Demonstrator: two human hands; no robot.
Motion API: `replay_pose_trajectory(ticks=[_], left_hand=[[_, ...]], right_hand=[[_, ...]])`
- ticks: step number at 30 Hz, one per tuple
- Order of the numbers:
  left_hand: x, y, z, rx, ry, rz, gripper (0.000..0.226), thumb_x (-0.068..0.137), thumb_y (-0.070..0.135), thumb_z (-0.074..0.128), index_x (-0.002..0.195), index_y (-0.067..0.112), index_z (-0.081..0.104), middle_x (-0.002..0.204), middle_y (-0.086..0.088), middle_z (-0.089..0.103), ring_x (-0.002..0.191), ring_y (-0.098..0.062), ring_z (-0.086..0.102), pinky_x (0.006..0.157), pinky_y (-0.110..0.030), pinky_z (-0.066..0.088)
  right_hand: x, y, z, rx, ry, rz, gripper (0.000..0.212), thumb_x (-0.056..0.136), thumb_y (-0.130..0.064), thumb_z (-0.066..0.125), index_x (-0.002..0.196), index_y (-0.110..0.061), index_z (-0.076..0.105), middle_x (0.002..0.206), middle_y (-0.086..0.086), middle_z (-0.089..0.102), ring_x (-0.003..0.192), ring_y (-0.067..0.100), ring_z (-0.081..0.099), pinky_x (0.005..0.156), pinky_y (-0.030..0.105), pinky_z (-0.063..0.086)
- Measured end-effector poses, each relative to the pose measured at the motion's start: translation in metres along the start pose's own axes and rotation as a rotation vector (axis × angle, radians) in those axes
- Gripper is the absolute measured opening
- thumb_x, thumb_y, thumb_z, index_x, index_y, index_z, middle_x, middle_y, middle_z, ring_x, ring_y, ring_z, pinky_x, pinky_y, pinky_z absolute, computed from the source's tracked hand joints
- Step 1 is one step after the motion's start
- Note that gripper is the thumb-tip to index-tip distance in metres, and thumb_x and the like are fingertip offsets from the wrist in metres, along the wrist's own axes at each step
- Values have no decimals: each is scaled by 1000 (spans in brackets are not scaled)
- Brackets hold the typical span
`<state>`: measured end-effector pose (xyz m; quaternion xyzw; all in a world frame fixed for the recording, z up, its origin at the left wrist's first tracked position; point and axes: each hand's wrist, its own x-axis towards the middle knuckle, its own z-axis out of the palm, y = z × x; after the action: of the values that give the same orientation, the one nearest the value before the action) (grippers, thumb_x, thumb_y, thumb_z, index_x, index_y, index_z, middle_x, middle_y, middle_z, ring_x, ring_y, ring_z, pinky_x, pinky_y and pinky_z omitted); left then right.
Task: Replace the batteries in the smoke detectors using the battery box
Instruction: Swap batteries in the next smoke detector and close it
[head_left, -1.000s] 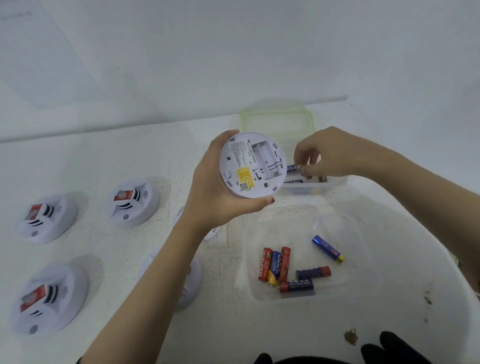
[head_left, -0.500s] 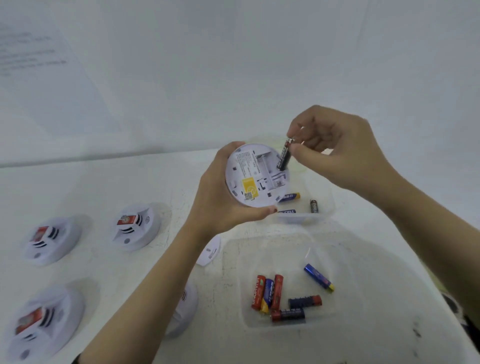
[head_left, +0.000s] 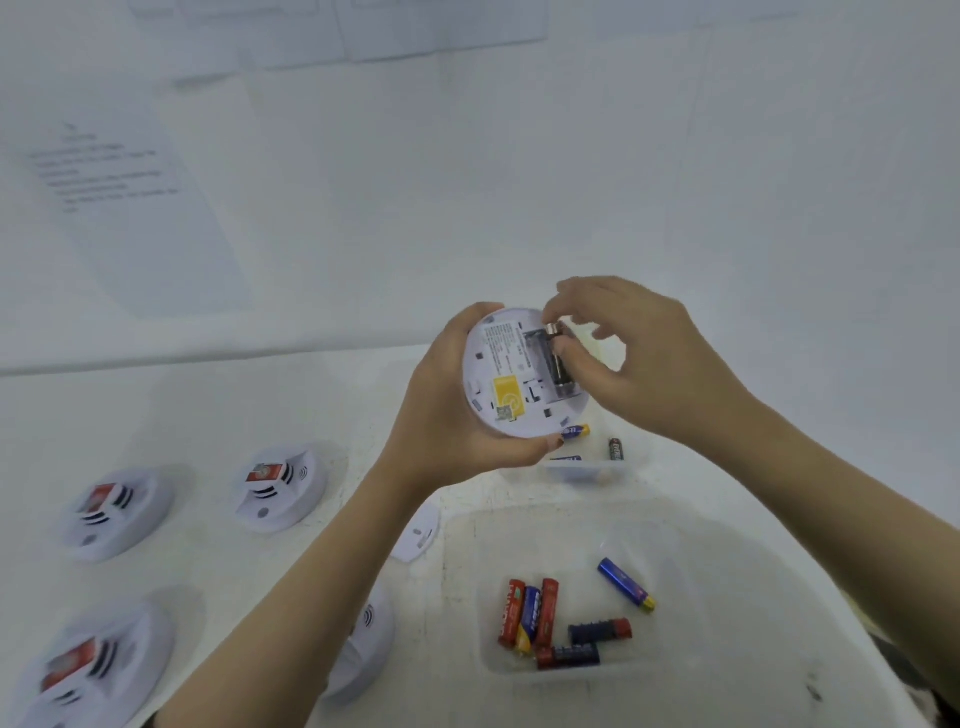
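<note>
My left hand holds a round white smoke detector above the table, its back with a yellow label turned toward me. My right hand pinches a black battery with thumb and fingers, and the battery lies lengthwise in the detector's open battery bay. Behind and below the detector stands the clear battery box with a few batteries visible inside; most of it is hidden by my hands. Nearer to me a clear tray holds several loose red, blue and black batteries.
Three white smoke detectors with red stickers sit on the white table at left. Another detector lies partly under my left forearm. A small white cover lies beside the tray. Paper sheets hang on the wall.
My right hand lifted a black battery from the box, carried it to the detector and laid it into the bay. The view tilted upward.
</note>
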<state>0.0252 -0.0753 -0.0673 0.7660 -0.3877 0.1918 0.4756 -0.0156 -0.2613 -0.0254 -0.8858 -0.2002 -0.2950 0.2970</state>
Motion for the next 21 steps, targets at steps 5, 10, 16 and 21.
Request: replay_pose_trajectory(ticks=[5,10,16,21], left_hand=[[3,10,-4,20,13,78,86,54,47,79,128,26,40,114,19,53,102,6,55,86,-12,45],[7,16,-7,46,49,137,86,54,49,77,127,21,42,115,14,54,103,4,55,88,-14,46],[9,20,-8,45,119,156,87,52,47,78,125,10,48,115,16,56,103,3,58,87,-18,48],[11,21,-7,37,154,148,86,51,46,78,124,9,50,114,11,57,103,2,58,86,-17,48]], right_hand=[[-8,-6,0,161,-116,66,18,88,-21,48,100,-35,49,85,1,67,67,18,68,60,39,55],[-9,-8,0,244,-45,70,18,86,-18,54,98,-32,57,84,-3,67,71,8,66,65,32,56],[-10,-14,-3,175,70,-44,23,85,-5,55,103,-14,67,89,-3,69,76,0,59,67,10,50],[-11,-10,-3,171,83,-114,26,89,-4,54,112,-6,66,108,3,69,87,9,64,75,19,54]])
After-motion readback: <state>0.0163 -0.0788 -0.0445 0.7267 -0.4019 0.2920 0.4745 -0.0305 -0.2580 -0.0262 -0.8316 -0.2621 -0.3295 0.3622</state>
